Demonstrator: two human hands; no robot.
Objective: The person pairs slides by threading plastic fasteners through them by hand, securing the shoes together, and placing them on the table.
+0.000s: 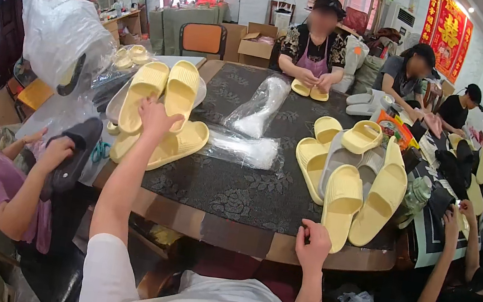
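The pale yellow foam slide sandals stand as a pair, toes up, at the left part of the round table, leaning on a grey slide beneath. The left hand reaches out with the arm nearly straight, and its fingers close on the lower edge of that pair. Just below it two more yellow slides lie flat, their soles overhanging toward the table's left rim. The right hand rests at the near wooden rim of the table, fingers curled together; whether it pinches anything cannot be told. Just above it a heap of yellow and grey slides crowds the right side up to the edge. Between the two heaps the dark patterned tablecloth lies bare, apart from two clear plastic bags nearer the middle. At the left, another person's hands hold a dark grey slide beside the table's edge, close under the reaching arm.
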